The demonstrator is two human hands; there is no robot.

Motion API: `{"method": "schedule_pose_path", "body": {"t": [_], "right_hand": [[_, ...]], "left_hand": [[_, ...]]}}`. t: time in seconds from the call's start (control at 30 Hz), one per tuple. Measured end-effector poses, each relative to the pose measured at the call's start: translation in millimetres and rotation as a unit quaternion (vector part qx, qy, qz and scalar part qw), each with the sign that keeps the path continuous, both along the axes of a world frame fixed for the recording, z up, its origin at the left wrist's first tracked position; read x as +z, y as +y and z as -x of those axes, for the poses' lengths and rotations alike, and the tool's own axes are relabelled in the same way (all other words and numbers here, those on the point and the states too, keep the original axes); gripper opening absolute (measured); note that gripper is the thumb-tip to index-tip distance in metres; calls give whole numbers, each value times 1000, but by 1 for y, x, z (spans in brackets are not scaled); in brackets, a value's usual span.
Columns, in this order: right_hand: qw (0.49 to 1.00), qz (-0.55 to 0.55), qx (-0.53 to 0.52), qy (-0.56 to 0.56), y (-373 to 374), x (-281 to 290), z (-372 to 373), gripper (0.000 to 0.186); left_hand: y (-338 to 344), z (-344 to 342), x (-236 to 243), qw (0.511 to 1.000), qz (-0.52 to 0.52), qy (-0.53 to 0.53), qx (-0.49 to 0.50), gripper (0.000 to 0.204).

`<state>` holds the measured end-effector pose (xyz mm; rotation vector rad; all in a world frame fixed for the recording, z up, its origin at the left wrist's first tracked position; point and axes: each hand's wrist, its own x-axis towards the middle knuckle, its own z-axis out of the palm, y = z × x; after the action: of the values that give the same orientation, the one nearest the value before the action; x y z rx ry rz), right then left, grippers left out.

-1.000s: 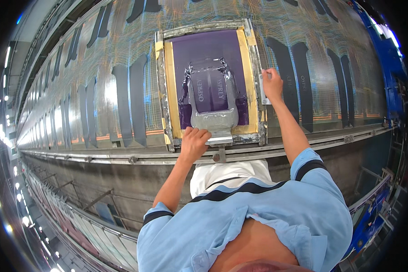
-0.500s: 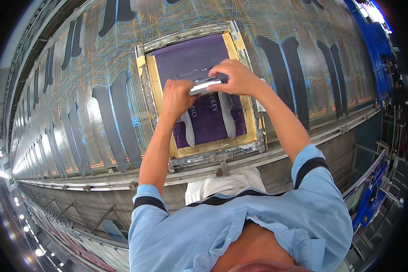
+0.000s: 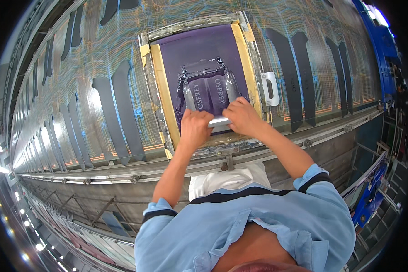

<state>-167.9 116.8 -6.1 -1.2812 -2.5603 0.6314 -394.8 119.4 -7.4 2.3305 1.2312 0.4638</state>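
My left hand (image 3: 196,129) and my right hand (image 3: 243,117) are both closed round a silver squeegee (image 3: 219,121), one at each end of it. The squeegee lies across the near end of a purple printing screen (image 3: 195,43). Dark wet ink (image 3: 205,69) marks the mesh beyond my hands, with a thick line across it and streaks down both sides. Pale lettering shows between the streaks. A worn metal frame (image 3: 192,28), edged inside with yellowish tape, holds the mesh. The squeegee's lower edge is hidden by my fingers.
The screen rests on a long printing table (image 3: 88,59) covered with fine coloured lines. Dark grey cut pieces (image 3: 106,118) lie in pairs on both sides. A white handle (image 3: 270,89) stands at the frame's right. A metal rail (image 3: 109,178) runs along the near edge.
Both hands have drawn the squeegee toward me, from the middle of the screen to its near end. The ink's far line and lettering now show uncovered.
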Motion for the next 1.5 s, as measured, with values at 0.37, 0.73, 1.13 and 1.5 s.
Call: {"method": "schedule_pose_path", "body": {"t": [0.37, 0.73, 1.13, 1.5], "right_hand": [[998, -38, -37, -39, 137, -7, 14, 15], [999, -18, -9, -40, 36, 3, -2, 24], [997, 6, -68, -32, 167, -6, 12, 18], [978, 115, -127, 121, 8, 25, -17, 43]], "left_hand": [[125, 3, -19, 997, -72, -1, 34, 18], [35, 1, -1, 999, -16, 31, -4, 30], [160, -1, -15, 997, -71, 25, 31, 17], [-37, -1, -6, 996, -66, -1, 63, 38]]}}
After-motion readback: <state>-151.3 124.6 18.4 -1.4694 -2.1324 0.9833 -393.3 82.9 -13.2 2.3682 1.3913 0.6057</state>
